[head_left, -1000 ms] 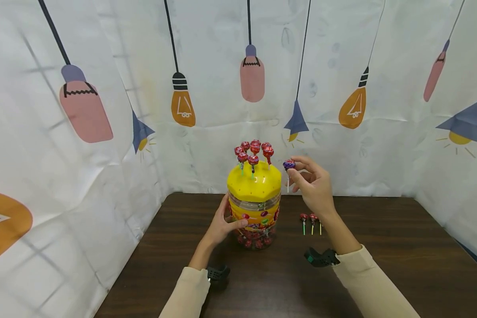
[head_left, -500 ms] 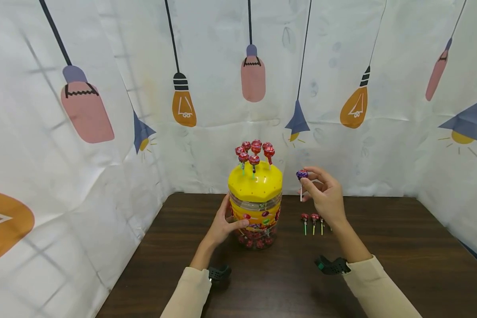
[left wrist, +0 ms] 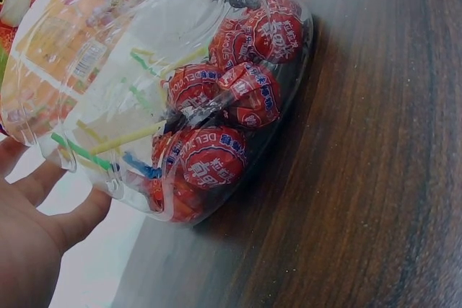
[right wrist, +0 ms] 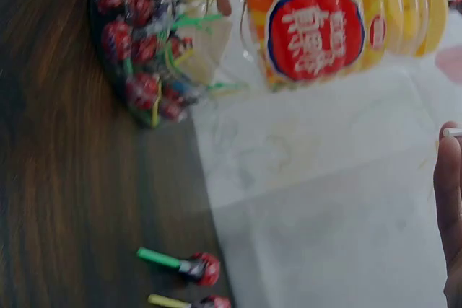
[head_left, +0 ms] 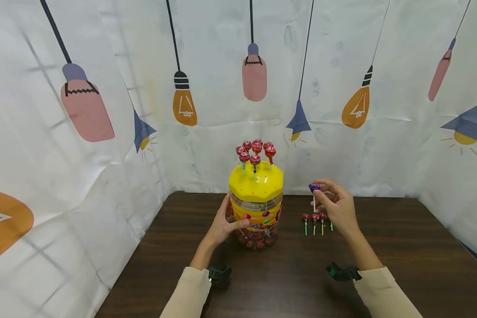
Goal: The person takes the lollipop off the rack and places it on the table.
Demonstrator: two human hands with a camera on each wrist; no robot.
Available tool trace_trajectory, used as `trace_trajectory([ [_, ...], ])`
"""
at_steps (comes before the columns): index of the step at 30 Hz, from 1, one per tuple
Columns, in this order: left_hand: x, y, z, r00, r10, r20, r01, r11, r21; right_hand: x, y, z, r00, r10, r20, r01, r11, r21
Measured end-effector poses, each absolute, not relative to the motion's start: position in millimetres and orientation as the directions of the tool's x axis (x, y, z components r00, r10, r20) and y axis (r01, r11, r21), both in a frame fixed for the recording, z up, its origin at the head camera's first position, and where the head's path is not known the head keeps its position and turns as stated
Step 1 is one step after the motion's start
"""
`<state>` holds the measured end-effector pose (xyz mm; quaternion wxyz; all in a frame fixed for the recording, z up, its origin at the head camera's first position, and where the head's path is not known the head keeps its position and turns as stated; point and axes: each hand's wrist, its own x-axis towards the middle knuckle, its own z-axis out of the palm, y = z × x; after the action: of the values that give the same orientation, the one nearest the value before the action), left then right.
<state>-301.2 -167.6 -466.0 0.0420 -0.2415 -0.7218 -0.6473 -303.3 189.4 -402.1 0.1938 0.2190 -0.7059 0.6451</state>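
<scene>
My right hand (head_left: 339, 207) pinches a purple-wrapped lollipop (head_left: 314, 187) upright by its head, the white stick pointing down. It is right of the jar, above a row of red lollipops (head_left: 316, 217) on the table. In the right wrist view only some fingers (right wrist: 449, 200) and the tip of the white stick (right wrist: 452, 133) show. My left hand (head_left: 222, 225) grips the side of a clear plastic jar (head_left: 258, 221), thumb in front. Its yellow lid (head_left: 258, 187) bears several upright red lollipops (head_left: 255, 160). More red lollipops (left wrist: 215, 156) lie inside the jar's bottom.
The dark wooden table (head_left: 270, 282) stands against a white curtain (head_left: 218, 168) printed with hanging lamps. A dark band (head_left: 343, 272) is on the right wrist and another band (head_left: 220, 273) on the left.
My right hand has moved right and down, away from the jar, carrying the purple lollipop over the row on the table. The left hand keeps its grip on the jar.
</scene>
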Motion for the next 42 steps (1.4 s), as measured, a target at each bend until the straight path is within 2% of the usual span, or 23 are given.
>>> trace_trajectory([
  [8,-301.7,-168.3,-466.3,-0.869,0.306,0.390,0.424,0.049,0.904,-312.0,211.5,-415.3,-0.856,-0.010,0.517,-0.515,0.108,-0.850],
  [13,-301.0,-168.0,-464.9,-0.872,0.302,0.385,0.419,0.056,0.906,-306.5,217.0,-408.4,-0.855,-0.005,0.519,-0.518,0.083,-0.852],
  [21,-302.1,-168.0,-465.1,-0.868,0.304,0.391,0.428,0.064,0.901,-307.3,225.1,-410.3,-0.851,-0.021,0.525,-0.523,0.120,-0.844],
  [29,-302.2,-168.5,-466.8,-0.866,0.306,0.396,0.433,0.060,0.899,-326.4,245.0,-439.1,-0.875,-0.029,0.483,-0.479,0.182,-0.859],
  [42,-303.3,-169.8,-468.8,-0.869,0.300,0.394,0.431,0.067,0.900,-330.9,263.7,-452.3,-0.912,-0.019,0.411,-0.406,0.201,-0.891],
])
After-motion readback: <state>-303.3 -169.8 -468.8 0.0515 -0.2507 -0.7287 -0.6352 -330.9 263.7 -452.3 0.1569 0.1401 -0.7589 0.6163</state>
